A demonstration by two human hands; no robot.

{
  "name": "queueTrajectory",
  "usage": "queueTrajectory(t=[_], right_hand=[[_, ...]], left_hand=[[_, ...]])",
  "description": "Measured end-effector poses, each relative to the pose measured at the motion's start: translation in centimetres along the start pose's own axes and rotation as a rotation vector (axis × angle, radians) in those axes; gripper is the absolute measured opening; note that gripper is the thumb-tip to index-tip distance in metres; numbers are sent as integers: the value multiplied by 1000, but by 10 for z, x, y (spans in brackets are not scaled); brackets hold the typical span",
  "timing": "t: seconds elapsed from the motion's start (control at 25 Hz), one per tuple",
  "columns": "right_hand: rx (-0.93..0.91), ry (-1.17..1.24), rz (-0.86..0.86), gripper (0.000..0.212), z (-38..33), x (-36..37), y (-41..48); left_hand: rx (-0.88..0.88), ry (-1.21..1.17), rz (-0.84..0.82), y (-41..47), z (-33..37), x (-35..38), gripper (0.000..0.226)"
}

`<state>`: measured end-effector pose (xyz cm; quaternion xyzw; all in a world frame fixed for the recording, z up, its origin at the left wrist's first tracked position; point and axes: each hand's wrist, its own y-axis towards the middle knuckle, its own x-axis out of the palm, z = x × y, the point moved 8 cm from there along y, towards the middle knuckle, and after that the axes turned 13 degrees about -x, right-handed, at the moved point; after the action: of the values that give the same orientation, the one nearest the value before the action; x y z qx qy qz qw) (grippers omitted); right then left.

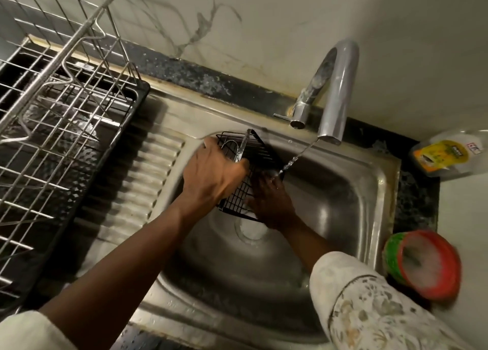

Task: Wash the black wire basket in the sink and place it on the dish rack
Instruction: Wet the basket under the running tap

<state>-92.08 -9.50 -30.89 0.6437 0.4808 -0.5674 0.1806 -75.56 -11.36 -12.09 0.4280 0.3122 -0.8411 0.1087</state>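
The black wire basket (260,153) hangs tilted over the steel sink (343,191), with a metal hook or handle at its top. My left hand (211,170) grips its left side from above. My right hand (274,201) is pressed flat against the basket's lower right face, fingers spread, under a thin stream of water (293,160) falling from the tap (335,85). The wire dish rack (58,117) stands on a black tray at the left, beside the ribbed drainboard (137,180).
A round tub of foamy soap (425,265) with a red and green rim sits at the sink's right edge. A plastic container with a yellow label (449,154) lies behind it. The tiled wall rises behind the tap.
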Motion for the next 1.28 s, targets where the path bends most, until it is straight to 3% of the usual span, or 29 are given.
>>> queueTrajectory(t=[0.16, 0.32, 0.4, 0.48, 0.56, 0.68, 0.88, 0.96, 1.08, 1.2, 1.28], right_hand=[[-7, -62, 30, 76, 26, -24, -6], [102, -36, 105, 58, 22, -35, -14], [-2, 25, -130, 57, -14, 11, -9], [-102, -108, -84, 61, -6, 21, -9], [51, -17, -27, 72, 27, -11, -19], [185, -26, 70, 70, 34, -30, -26], [-18, 241, -33, 64, 16, 3, -35], [70, 277, 134, 68, 38, -12, -40], [389, 489, 550, 56, 62, -27, -47], [622, 694, 692, 48, 44, -18, -42], [778, 693, 808, 39, 37, -22, -50]], left_hand=[[-11, -4, 21, -8, -6, -2, 78], [-50, -38, 17, -5, -14, -3, 77], [-29, 3, 33, -11, -5, -2, 83], [10, 34, 39, -20, 3, -1, 79], [-6, 15, 37, -22, 1, 0, 74], [-19, -33, 60, -22, -5, 2, 68], [-85, -73, 71, -19, -18, -2, 79], [-90, -75, 74, -21, -22, -2, 81], [-102, -88, 89, -25, -25, -4, 74], [-143, -101, 101, -26, -29, -6, 69], [-146, -107, 105, -29, -32, -7, 68]])
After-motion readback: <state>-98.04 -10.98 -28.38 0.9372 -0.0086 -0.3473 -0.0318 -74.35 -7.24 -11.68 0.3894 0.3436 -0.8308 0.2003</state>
